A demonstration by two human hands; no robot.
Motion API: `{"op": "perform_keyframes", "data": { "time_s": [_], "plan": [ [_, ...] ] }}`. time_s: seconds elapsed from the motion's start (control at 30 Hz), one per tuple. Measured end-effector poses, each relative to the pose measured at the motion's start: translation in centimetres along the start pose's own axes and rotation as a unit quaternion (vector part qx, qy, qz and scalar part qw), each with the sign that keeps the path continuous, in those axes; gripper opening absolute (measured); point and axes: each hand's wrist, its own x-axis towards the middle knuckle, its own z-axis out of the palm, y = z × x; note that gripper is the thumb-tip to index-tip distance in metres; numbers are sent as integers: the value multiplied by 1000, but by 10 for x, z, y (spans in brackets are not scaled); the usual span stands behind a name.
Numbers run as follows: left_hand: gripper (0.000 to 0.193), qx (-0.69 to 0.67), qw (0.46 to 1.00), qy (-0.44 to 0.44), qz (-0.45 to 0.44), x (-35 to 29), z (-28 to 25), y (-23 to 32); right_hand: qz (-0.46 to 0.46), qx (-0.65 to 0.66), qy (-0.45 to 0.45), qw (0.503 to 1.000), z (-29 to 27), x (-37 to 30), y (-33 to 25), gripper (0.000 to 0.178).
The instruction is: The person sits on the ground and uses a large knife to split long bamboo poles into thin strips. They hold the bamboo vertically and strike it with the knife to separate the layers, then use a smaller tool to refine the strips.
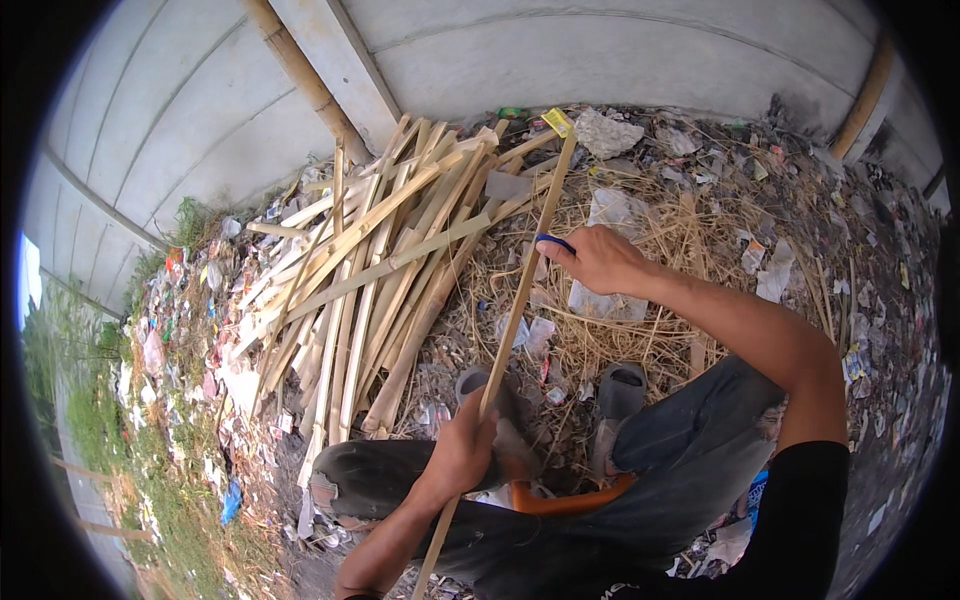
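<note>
The ground (pixel 880 330) is bare grey dirt strewn with litter. A heap of split bamboo slats (pixel 370 270) lies on it at the far left, fanning out from the foot of the concrete wall. To its right spreads a patch of dry straw (pixel 690 240) mixed with plastic wrappers (pixel 610 210) and paper scraps. Along the left edge, grass (pixel 100 420) and more coloured rubbish cover the ground. Two grey sandals (pixel 620 390) rest on it near the middle.

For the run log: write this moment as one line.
left hand: grips bamboo strip | right hand: blue-handled tool on strip | bamboo pile beyond
</note>
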Motion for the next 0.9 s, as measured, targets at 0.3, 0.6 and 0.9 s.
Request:
{"op": "perform_keyframes", "data": {
  "time_s": [0.3, 0.6, 0.9],
  "plan": [
    [44, 51, 998, 37, 2, 5, 1, -7, -163, -36, -130, 977, 49, -59, -63, 73],
    [45, 51, 997, -23, 51, -6, 13, -3, 153, -96, 130, 975, -37, 24, 104, 85],
    [47, 11, 998, -63, 18, -10, 6, 25, 193, -51, 298, 934, -83, -17, 161, 77]
  ]
}}
